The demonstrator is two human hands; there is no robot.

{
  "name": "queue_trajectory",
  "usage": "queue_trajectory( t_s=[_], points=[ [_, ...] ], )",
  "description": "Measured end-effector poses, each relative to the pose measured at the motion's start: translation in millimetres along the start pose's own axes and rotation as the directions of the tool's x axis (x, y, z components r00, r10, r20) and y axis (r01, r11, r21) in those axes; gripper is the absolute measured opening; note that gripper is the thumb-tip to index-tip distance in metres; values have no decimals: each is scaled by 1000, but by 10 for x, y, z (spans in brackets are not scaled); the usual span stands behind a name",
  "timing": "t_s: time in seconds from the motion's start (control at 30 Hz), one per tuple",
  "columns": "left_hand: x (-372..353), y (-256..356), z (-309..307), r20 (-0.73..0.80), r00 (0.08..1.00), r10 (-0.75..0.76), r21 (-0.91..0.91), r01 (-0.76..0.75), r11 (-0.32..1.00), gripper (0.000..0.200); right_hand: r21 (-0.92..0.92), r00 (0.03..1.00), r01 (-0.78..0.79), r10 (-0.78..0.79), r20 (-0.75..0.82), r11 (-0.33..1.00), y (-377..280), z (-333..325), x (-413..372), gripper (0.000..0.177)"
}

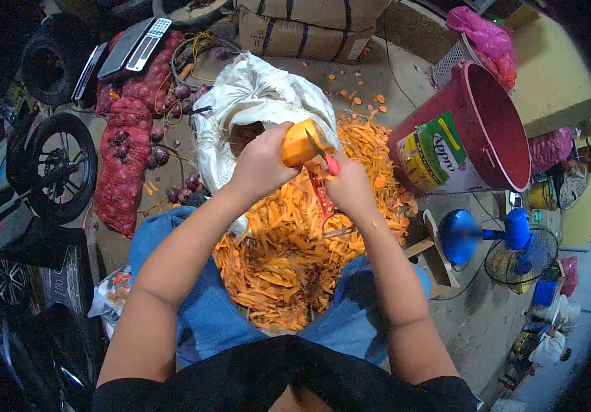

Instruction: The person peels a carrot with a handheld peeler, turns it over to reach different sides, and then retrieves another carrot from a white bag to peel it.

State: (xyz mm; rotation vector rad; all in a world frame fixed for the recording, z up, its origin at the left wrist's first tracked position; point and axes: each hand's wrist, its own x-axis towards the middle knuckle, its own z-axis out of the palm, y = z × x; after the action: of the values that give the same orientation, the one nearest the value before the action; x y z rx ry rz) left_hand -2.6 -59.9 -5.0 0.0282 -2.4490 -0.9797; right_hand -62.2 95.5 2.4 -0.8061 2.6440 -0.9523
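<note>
My left hand (262,159) is wrapped round a thick peeled carrot (300,143), held up above the pile of orange peelings (275,254). In my right hand (349,187) is a small knife (315,142) with a red handle, its dark blade against the carrot's right end. A red peeler (322,198) hangs below the same hand, its metal end pointing down; how the fingers hold it is partly hidden. Just behind my left hand lies an open white woven sack (261,82), its inside dark.
Red net bags of onions (122,165) lie at left, near a scale (134,48) and a motorbike wheel (60,168). A large red bucket (457,134) stands at right, by a blue fan (521,254) and a cardboard box (436,264). Cartons (302,38) are behind.
</note>
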Motion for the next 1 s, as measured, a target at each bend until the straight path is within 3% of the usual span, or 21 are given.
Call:
queue_trajectory(
  t_s=[0.13, 0.23, 0.33, 0.37, 0.43, 0.47, 0.53, 0.6, 0.63, 0.77, 0.8, 0.83, 0.87, 0.93, 1.0],
  points=[
    [15, 15, -61, 12, 999, 43, -10, -43, 999, 55, 59, 999, 6, -8, 35, 998, -40, -20, 15, 15],
    [26, 23, -104, 126, 991, 33, -155, -13, 988, 57, 128, 999, -11, 4, 50, 992, -42, -34, 5, 17],
    [32, 10, -98, 125, 989, 73, -120, -58, 991, 58, 131, 999, -15, 9, 41, 991, 43, 30, 8, 17],
    [30, 23, -100, 98, 989, 110, -21, -108, 994, 57, 132, 999, -16, 12, 37, 991, 48, 36, 11, 17],
    [29, 45, -101, 75, 986, 147, 77, -153, 985, 56, 150, 988, -127, 111, 111, 981, 51, 48, 15, 15],
    [30, 65, -101, 83, 989, 123, 60, -128, 990, 55, 148, 987, -127, 111, 113, 981, 26, 27, 16, 15],
    [17, 114, -95, 89, 992, 94, 42, -98, 994, 55, 420, 945, -301, 208, 253, 856, -54, -43, 26, 14],
    [-5, 175, -83, 248, 955, -164, -343, 245, 907, 54, 376, 967, -231, 171, 186, 897, 247, 140, 109, 15],
    [-42, 135, -30, 239, 957, -165, -440, 258, 860, 53, 326, 984, -163, 129, 124, 931, 290, 170, 138, 16],
    [-108, 137, 18, 257, 940, -224, -436, 319, 842, 51, 448, 956, -274, 191, 222, 851, 466, 248, 185, 18],
    [-97, 174, -8, 217, 973, 75, -324, -1, 946, 53, 397, 957, -257, 174, 233, 881, 897, 511, 275, 18],
    [-71, 219, -65, 225, 899, 376, -195, -337, 921, 55, 354, 958, -237, 157, 239, 905, 1128, 680, 330, 18],
    [-73, 385, -171, 203, 853, 482, -218, -440, 871, 59, 320, 965, -180, 104, 242, 930, 1176, 777, 324, 19],
    [-157, 431, -150, 133, 934, 331, -310, -278, 909, 58, 285, 968, -16, -56, 244, 958, 1099, 848, 253, 19],
    [-136, 330, -153, 192, 948, 255, -262, -201, 944, 58, 231, 957, 135, -187, 223, 964, 1086, 942, 204, 19]
  ],
)
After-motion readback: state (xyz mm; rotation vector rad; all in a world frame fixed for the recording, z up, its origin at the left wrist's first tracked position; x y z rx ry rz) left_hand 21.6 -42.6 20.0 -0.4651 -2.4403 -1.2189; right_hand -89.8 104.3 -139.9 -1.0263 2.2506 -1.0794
